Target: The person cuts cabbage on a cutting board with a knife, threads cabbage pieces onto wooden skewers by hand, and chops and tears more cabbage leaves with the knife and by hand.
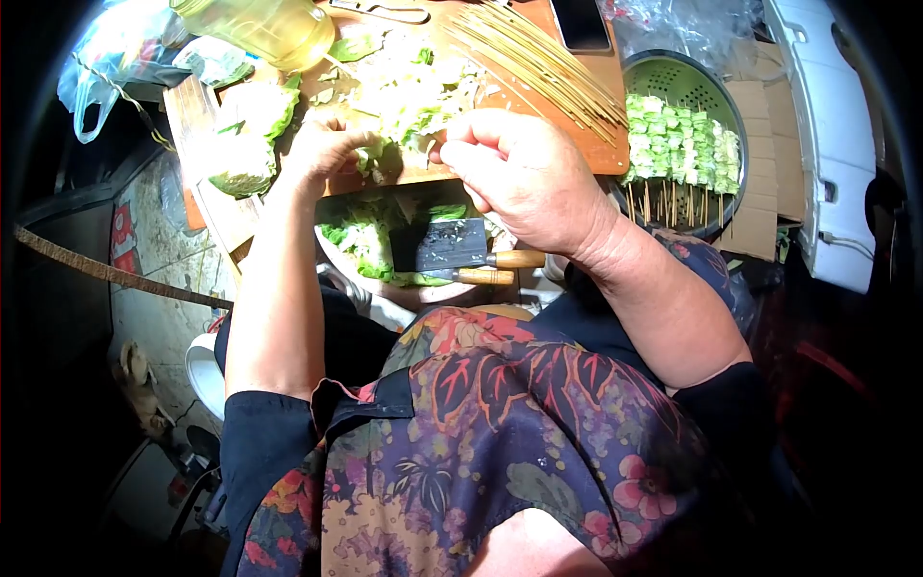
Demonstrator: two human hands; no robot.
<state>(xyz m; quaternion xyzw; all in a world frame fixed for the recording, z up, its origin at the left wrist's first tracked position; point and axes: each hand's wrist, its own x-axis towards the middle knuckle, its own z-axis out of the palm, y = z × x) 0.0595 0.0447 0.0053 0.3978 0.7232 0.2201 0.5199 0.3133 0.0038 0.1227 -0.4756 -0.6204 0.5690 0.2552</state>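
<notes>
My left hand (327, 152) is closed at the near edge of the wooden board (437, 173), with a piece of cabbage leaf (369, 160) at its fingertips. To its right, my right hand (529, 178) is pinched, thumb against forefinger; what it holds, if anything, I cannot make out. Beyond both hands lies a loose heap of torn cabbage leaves (409, 91), washed out by bright light. A cut cabbage head (245, 154) rests left of my left hand. Long bamboo skewers (548, 67) lie in a bundle past my right hand.
A green colander (711, 91) at the right holds several loaded cabbage skewers (685, 144). Below the board, a bowl (332, 252) contains leaves, a cleaver (452, 245) and another wooden handle (484, 276). A yellowish container (264, 29), a phone (581, 23) and a plastic bag (120, 58) are farther back.
</notes>
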